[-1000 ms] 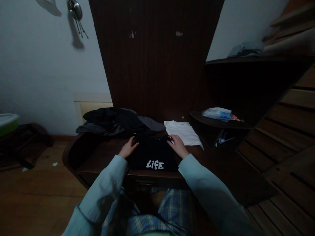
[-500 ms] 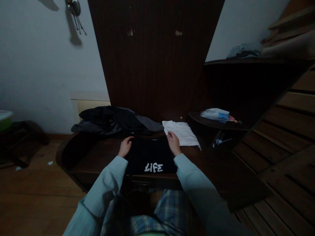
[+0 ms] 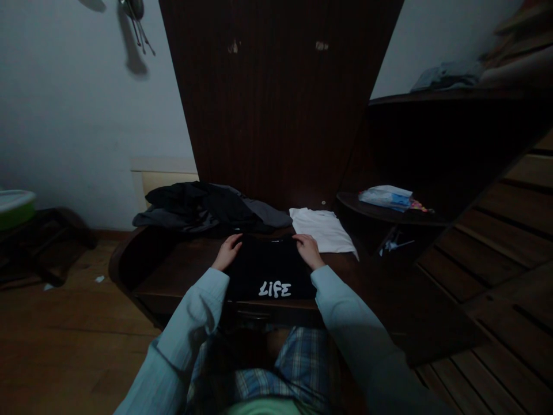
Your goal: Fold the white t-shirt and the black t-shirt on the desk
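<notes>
A black T-shirt (image 3: 270, 262) with white lettering, upside down to me, lies folded at the front of the dark wooden desk (image 3: 173, 268). My left hand (image 3: 227, 252) is closed on its far left corner, fingertips at the edge. On the far right corner my right hand (image 3: 308, 250) is closed in the same way, its fingers curled over the cloth. Just beyond that hand rests a folded white shirt (image 3: 324, 230). Behind the black T-shirt, to the left, is a loose heap of black and grey clothes (image 3: 207, 207).
A tall dark panel (image 3: 276, 115) rises behind the desk. To the right, a small corner shelf (image 3: 375, 213) bears a plastic packet (image 3: 386, 197). A green tub (image 3: 17, 208) sits on a dark stool at the far left. A slatted wooden surface (image 3: 488, 248) borders the right side.
Both hands have shifted slightly at the far corners of the black T-shirt, and the right fingers now lie over its edge. The whole view has moved a little.
</notes>
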Action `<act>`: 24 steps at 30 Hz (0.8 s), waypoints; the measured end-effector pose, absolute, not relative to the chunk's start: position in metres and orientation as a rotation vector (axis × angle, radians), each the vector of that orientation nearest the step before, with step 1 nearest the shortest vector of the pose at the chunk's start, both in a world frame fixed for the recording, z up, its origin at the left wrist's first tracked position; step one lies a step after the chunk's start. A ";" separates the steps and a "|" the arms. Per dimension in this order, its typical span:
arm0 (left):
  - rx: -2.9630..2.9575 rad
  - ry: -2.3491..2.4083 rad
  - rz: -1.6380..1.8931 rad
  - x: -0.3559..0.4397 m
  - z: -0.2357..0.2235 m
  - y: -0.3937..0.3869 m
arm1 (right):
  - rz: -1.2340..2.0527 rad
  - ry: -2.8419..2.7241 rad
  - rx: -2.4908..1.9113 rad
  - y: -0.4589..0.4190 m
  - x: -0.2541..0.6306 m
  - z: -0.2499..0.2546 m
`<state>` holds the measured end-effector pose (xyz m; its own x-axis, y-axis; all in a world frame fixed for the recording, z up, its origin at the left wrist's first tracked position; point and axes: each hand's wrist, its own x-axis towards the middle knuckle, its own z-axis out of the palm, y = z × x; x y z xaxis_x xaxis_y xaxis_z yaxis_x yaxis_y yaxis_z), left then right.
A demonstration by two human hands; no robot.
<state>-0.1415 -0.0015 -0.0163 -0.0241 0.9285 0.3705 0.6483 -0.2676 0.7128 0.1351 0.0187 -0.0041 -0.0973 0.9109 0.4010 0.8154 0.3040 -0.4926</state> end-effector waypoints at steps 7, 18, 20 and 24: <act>1.949 1.712 1.239 -0.141 -0.019 0.000 | 0.002 -1.880 -1.677 0.010 0.132 0.001; 2.259 1.800 1.112 -0.128 -0.006 -0.021 | -0.161 -2.005 -1.436 0.002 0.121 -0.003; 2.310 1.727 0.873 -0.124 -0.004 -0.024 | -0.102 -2.142 -1.421 -0.001 0.117 -0.003; 2.262 1.758 0.595 -0.121 -0.006 -0.021 | 0.113 -2.373 -1.474 -0.003 0.110 -0.003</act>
